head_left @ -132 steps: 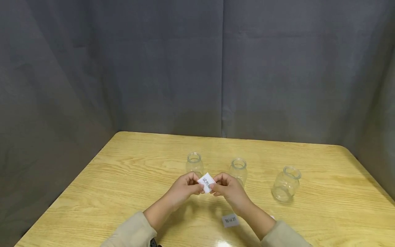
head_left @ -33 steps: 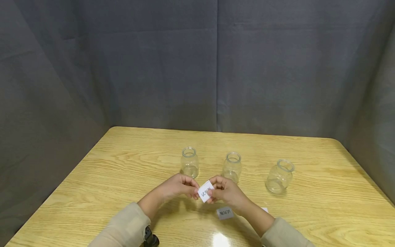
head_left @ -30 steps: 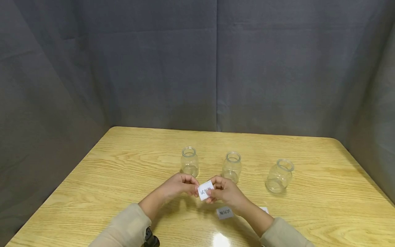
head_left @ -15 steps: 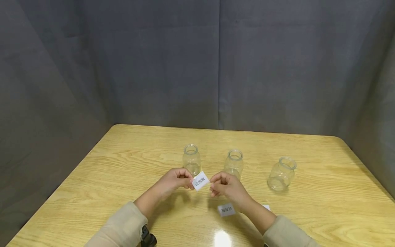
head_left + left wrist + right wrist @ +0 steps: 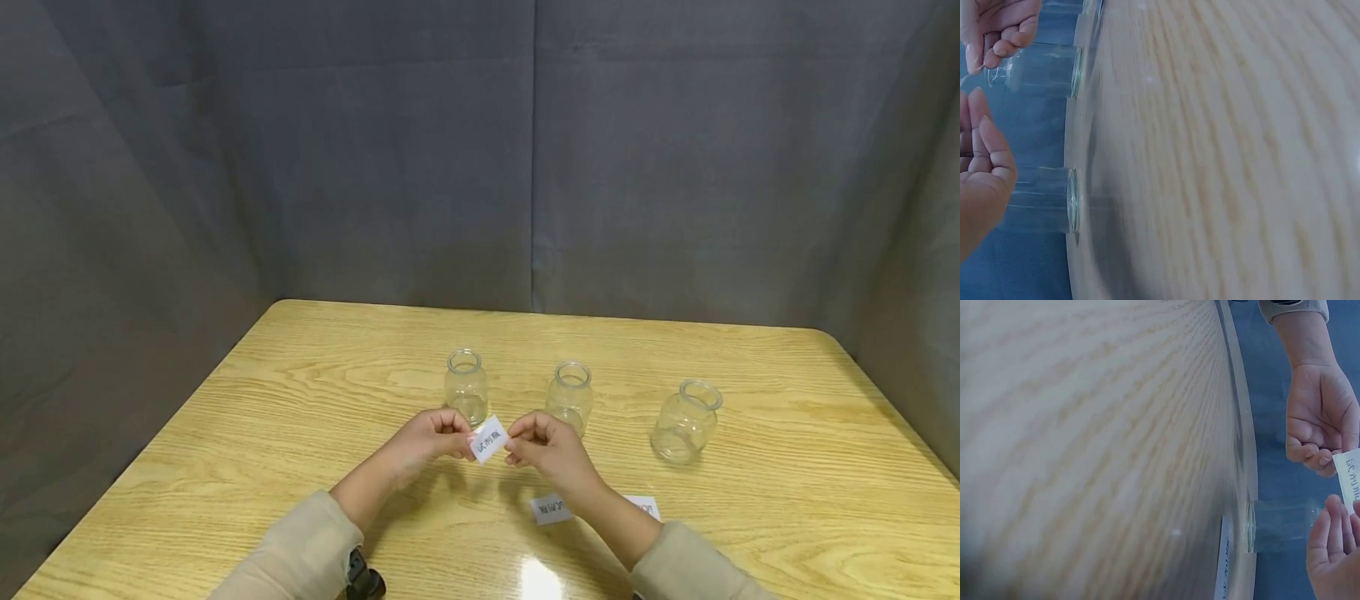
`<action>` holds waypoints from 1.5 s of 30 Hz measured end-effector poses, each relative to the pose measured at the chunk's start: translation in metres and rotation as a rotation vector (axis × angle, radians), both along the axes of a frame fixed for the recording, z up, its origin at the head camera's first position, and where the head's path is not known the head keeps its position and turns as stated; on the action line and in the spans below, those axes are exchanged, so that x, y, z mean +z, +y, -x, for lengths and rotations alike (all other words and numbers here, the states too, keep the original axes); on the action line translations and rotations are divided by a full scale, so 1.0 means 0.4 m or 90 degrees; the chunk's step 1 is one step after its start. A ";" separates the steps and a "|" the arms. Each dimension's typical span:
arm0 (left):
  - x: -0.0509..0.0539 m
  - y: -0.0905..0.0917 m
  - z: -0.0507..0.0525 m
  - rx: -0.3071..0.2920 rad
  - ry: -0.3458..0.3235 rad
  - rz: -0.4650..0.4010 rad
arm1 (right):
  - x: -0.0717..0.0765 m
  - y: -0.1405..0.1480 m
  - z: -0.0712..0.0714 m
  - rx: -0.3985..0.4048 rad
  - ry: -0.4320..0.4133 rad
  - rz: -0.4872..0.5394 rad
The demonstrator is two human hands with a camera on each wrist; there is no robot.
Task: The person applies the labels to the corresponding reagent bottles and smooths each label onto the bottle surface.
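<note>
Between both hands, above the table, is a small white label (image 5: 489,439) with black handwritten-looking characters. My left hand (image 5: 422,443) pinches its left edge between thumb and fingers. The fingertips of my right hand (image 5: 553,452) pinch at its right corner. In the right wrist view the label (image 5: 1349,478) spans from one hand to the other. On the table, partly behind my right forearm, lie two more labels, one on the left (image 5: 550,509) and one on the right (image 5: 647,505). In the left wrist view the held label is barely visible.
Three clear glass jars stand beyond my hands: left (image 5: 467,387), middle (image 5: 570,398) and right (image 5: 686,423). The wooden table (image 5: 300,392) has dark grey curtains (image 5: 390,167) behind it and at its sides. A black device (image 5: 365,581) sits at my left wrist.
About a second ago the right thumb lay over the label. Half a second ago the right fingers stood at or just off its right corner; now they meet that corner, while the left hand keeps hold.
</note>
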State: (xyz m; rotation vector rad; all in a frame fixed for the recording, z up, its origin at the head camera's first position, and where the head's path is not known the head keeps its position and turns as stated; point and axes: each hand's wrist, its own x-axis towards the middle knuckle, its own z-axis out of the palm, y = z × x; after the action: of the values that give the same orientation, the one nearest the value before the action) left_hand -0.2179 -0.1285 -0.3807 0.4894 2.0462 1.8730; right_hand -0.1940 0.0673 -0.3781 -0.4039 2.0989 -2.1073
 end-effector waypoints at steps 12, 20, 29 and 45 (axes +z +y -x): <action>0.001 0.013 -0.003 0.015 -0.018 0.005 | 0.000 -0.006 -0.012 -0.001 -0.006 -0.060; 0.003 0.025 -0.015 0.023 -0.046 0.011 | -0.008 -0.019 -0.019 0.046 -0.012 -0.077; 0.002 0.033 -0.023 0.013 -0.042 0.033 | -0.012 -0.024 -0.025 0.042 0.011 -0.084; 0.005 0.011 -0.008 0.007 -0.046 0.025 | 0.005 -0.009 -0.020 0.095 0.065 -0.100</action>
State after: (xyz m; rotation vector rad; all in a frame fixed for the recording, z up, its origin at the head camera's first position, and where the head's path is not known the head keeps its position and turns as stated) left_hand -0.2147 -0.1243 -0.3786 0.3959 2.0396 1.8251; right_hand -0.1858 0.0637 -0.3760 -0.6377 2.1956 -1.8614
